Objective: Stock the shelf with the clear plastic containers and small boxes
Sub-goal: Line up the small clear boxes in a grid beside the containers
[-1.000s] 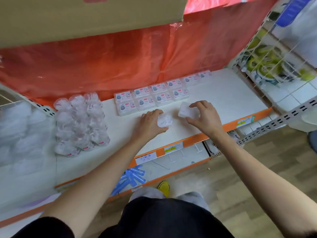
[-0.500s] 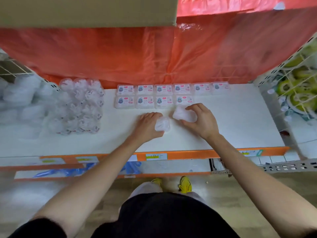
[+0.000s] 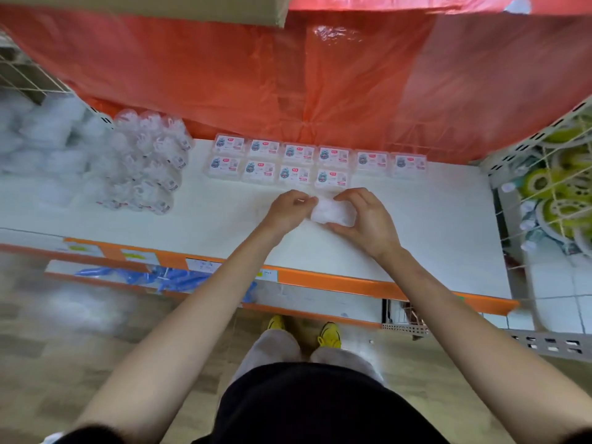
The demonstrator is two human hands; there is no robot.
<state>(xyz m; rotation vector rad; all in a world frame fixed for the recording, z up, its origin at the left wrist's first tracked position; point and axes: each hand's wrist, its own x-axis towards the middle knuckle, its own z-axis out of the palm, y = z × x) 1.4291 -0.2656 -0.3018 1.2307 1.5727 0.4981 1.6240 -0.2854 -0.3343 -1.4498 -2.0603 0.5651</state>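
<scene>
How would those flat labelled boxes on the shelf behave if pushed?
Probably slide rather than roll or tip: the small boxes lie flat and low on the smooth white shelf. Likely light; their clear plastic looks thin.

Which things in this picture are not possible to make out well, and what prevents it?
Head view only:
- Clear item held by left hand and right hand: fingers cover its ends; one piece or two, unclear.
- Print on the small boxes: too small.
- White goods at far left: blurred.
- Cardboard box: cut off by the top edge.
- Anything behind the red plastic sheet: hidden.
</scene>
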